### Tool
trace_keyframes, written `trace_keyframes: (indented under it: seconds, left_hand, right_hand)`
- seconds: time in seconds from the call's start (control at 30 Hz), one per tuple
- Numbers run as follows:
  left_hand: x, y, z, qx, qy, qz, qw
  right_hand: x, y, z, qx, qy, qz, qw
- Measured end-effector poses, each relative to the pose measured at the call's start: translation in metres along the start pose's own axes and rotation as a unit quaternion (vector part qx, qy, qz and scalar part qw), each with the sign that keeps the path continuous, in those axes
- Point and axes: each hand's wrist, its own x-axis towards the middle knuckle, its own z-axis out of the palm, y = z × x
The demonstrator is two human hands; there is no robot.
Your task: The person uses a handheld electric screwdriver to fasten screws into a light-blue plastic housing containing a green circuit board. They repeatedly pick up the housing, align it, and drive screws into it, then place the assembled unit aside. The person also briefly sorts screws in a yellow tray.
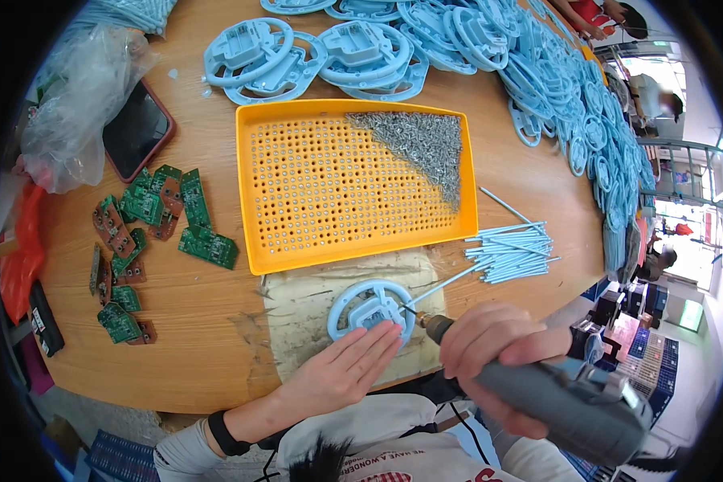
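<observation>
A light-blue plastic toy steering wheel (375, 299) lies on a stained, pale mat (297, 317) near the table's front edge. My left hand (352, 363) rests flat on its lower part, fingers stretched out and side by side. With my right hand (498, 341) I grip a grey electric screwdriver (574, 402). Its bit points left and reaches the wheel's right rim; whether a screw sits under the tip is too small to tell. One thin light-blue stick runs from the wheel up to the right. Just beyond the mat, a yellow tray (246, 193) holds rows of screws in holes and a loose screw heap (430, 149).
Several light-blue sticks (512, 251) lie right of the tray. Green circuit boards (207, 246) are scattered at left, near a phone (139, 128) and a clear plastic bag (80, 112). Many blue wheel parts (546, 76) pile up along the far and right sides.
</observation>
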Motion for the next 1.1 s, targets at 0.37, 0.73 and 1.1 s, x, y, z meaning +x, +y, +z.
trace_keyframes:
  seconds: [0.37, 0.73, 1.1]
  left_hand:
    - [-0.001, -0.001, 0.0, -0.026, 0.027, -0.01, 0.999]
    - [-0.002, -0.001, -0.001, -0.045, 0.0, -0.009, 0.999]
    - [-0.003, -0.001, 0.003, -0.052, 0.011, -0.006, 0.999]
  right_hand:
    - [-0.014, 0.014, 0.01, 0.016, 0.015, -0.002, 1.0]
    - [-0.004, 0.012, 0.005, -0.039, -0.119, 0.011, 0.992]
    - [-0.004, 0.02, 0.004, -0.034, -0.13, 0.022, 0.991]
